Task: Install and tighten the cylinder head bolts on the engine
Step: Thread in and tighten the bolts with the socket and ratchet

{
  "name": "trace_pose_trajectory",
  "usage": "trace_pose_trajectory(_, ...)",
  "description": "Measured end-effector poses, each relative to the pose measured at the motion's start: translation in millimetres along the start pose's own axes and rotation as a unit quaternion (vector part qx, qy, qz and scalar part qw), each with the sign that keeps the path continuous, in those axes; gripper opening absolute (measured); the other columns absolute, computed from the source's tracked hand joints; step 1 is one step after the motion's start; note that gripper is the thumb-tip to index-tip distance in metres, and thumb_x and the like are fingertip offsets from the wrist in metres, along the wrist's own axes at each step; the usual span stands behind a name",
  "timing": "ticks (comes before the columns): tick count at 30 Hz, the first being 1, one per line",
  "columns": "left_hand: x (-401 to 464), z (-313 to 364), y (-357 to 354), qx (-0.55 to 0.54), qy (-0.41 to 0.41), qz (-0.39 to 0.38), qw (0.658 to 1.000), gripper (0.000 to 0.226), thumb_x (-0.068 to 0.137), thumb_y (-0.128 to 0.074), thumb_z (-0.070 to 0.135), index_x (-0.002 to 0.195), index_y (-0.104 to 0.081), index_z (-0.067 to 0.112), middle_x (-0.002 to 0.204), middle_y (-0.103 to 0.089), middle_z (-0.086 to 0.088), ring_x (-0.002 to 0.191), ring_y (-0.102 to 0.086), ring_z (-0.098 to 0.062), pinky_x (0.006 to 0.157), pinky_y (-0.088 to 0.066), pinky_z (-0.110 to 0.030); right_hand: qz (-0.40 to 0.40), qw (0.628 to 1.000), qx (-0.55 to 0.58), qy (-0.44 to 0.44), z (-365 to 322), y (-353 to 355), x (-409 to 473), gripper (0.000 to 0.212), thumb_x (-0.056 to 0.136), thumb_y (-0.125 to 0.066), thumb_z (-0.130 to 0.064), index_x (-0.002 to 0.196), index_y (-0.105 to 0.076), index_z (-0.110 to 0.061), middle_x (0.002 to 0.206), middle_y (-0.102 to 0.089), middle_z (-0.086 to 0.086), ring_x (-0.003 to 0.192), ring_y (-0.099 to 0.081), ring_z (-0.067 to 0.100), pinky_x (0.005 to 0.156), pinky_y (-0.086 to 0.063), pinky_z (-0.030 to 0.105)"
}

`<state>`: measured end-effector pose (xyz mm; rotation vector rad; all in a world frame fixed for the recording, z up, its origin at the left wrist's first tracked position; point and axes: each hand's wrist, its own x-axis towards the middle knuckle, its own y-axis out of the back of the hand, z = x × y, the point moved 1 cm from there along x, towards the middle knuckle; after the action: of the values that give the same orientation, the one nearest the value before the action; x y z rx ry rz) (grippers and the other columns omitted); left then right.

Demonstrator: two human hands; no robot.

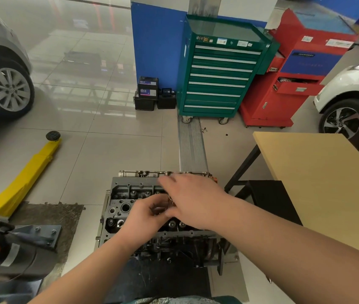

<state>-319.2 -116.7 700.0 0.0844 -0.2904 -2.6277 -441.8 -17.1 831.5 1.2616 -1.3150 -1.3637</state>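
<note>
Grey glossy floor tiles [117,150] are spreading across a workshop, with a green steel drawer cabinet [218,77] and a red tool cabinet [290,84] standing against the far blue wall, two black car batteries [150,95] to their left, and a yellow lift arm [27,172] lying at the left. A tan wooden surface [319,183] is sitting at the right, bare where it shows.

Near the centre, the dark grey cast cylinder head on the engine [126,205] is standing on a stand, its open bolt wells and ports facing up. The person's left hand [148,212] is curling its fingers over the middle of the head, seemingly pinching a small dark part, though the part itself is too hidden to name. The right hand [191,200] is reaching across just above it, fingers loosely spread and relaxed, covering whatever the two hands are handling; whether it is gripping anything cannot be told.

The main risk is probably a bolt or small piece slipping from the fingertips and dropping into one of the open wells or ports, since both hands are working directly above them. A bolt started at a tilt could also cross-thread, and the right forearm is blocking the view of the seat, making misalignment harder to notice.
</note>
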Motion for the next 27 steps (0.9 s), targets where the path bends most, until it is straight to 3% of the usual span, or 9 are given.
trace_pose_trajectory(2, 0, 1, 1, -0.012, 0.012, 0.003, 1.000, 0.020, 0.094, -0.077, 0.018, 0.112, -0.075, 0.028, 0.105, -0.079, 0.010, 0.104, -0.074, -0.010, 0.094, -0.059, -0.030, -0.040, 0.998, 0.009, 0.038, 0, -1, -1, 0.030, 0.094, -0.069, -0.026, 0.118, -0.053, -0.018, 0.099, -0.056, 0.002, 0.091, -0.059, 0.023, 0.062, -0.039, 0.032)
trace_pose_trajectory(5, 0, 2, 0, 0.009, -0.014, 0.001, 1.000, 0.021, 0.095, -0.075, 0.013, 0.103, -0.077, 0.033, 0.100, -0.078, 0.011, 0.099, -0.074, -0.008, 0.086, -0.058, -0.023, -0.016, 0.998, -0.037, -0.055, -4, -2, 3, 0.041, 0.106, -0.045, -0.053, 0.093, -0.057, -0.016, 0.072, -0.047, -0.002, 0.070, -0.056, 0.023, 0.047, -0.026, 0.030)
trace_pose_trajectory(7, 2, 3, 0, 0.011, -0.018, -0.001, 1.000, 0.014, 0.091, -0.078, 0.024, 0.102, -0.077, 0.033, 0.100, -0.079, 0.009, 0.098, -0.075, -0.013, 0.084, -0.059, -0.026, 0.019, 0.998, -0.024, -0.051, -3, -4, 3, 0.053, 0.101, -0.043, -0.066, 0.098, -0.058, -0.016, 0.080, -0.053, 0.000, 0.074, -0.055, 0.022, 0.050, -0.034, 0.031)
trace_pose_trajectory(11, 3, 3, 4, -0.011, 0.001, -0.011, 1.000, 0.025, 0.087, -0.078, 0.047, 0.108, -0.075, 0.034, 0.104, -0.079, 0.004, 0.102, -0.075, -0.021, 0.092, -0.060, -0.040, -0.052, 0.998, 0.000, 0.045, 2, 2, 1, 0.029, 0.094, -0.070, -0.026, 0.117, -0.055, -0.016, 0.102, -0.053, 0.002, 0.093, -0.058, 0.023, 0.062, -0.037, 0.031)
trace_pose_trajectory(15, 4, 0, 7, 0.008, -0.013, -0.008, 1.000, 0.011, 0.092, -0.077, 0.022, 0.098, -0.077, 0.031, 0.096, -0.078, 0.004, 0.093, -0.075, -0.015, 0.083, -0.059, -0.036, -0.013, 0.996, -0.088, -0.020, -2, 2, 6, 0.044, 0.104, -0.044, -0.060, 0.093, -0.062, -0.021, 0.072, -0.051, -0.002, 0.065, -0.057, 0.024, 0.051, -0.040, 0.030)
trace_pose_trajectory(19, 5, 5, 11, -0.008, -0.011, -0.009, 1.000, 0.014, 0.086, -0.079, 0.038, 0.097, -0.077, 0.029, 0.094, -0.079, -0.001, 0.090, -0.076, -0.018, 0.084, -0.062, -0.040, -0.052, 0.997, -0.009, 0.059, 1, 4, 5, 0.037, 0.096, -0.065, -0.045, 0.119, -0.054, -0.018, 0.104, -0.057, 0.001, 0.091, -0.059, 0.023, 0.066, -0.044, 0.036)
trace_pose_trajectory(21, 5, 10, 11, -0.003, -0.029, -0.021, 0.999, 0.010, 0.087, -0.077, 0.038, 0.096, -0.077, 0.039, 0.095, -0.079, 0.010, 0.093, -0.075, -0.011, 0.084, -0.060, -0.027, -0.062, 0.996, -0.042, 0.051, -2, 2, 4, 0.022, 0.101, -0.060, -0.035, 0.111, -0.057, -0.015, 0.092, -0.057, 0.001, 0.084, -0.061, 0.024, 0.060, -0.041, 0.037)
trace_pose_trajectory(24, 4, 12, 10, 0.021, -0.061, -0.034, 0.997, 0.022, 0.089, -0.077, 0.024, 0.094, -0.076, 0.045, 0.095, -0.078, 0.016, 0.092, -0.075, -0.008, 0.081, -0.057, -0.021, -0.024, 0.995, -0.094, -0.021, -6, 2, 6, 0.052, 0.105, -0.036, -0.058, 0.097, -0.062, -0.014, 0.077, -0.056, 0.001, 0.074, -0.063, 0.025, 0.053, -0.039, 0.034)
trace_pose_trajectory(27, 3, 8, 10, 0.009, -0.047, -0.036, 0.998, 0.018, 0.087, -0.078, 0.027, 0.101, -0.077, 0.039, 0.099, -0.079, 0.010, 0.096, -0.076, -0.014, 0.084, -0.060, -0.027, -0.070, 0.997, 0.023, 0.022, -4, 2, 4, 0.044, 0.099, -0.057, -0.053, 0.124, -0.050, -0.017, 0.107, -0.059, 0.003, 0.092, -0.060, 0.024, 0.069, -0.050, 0.039)
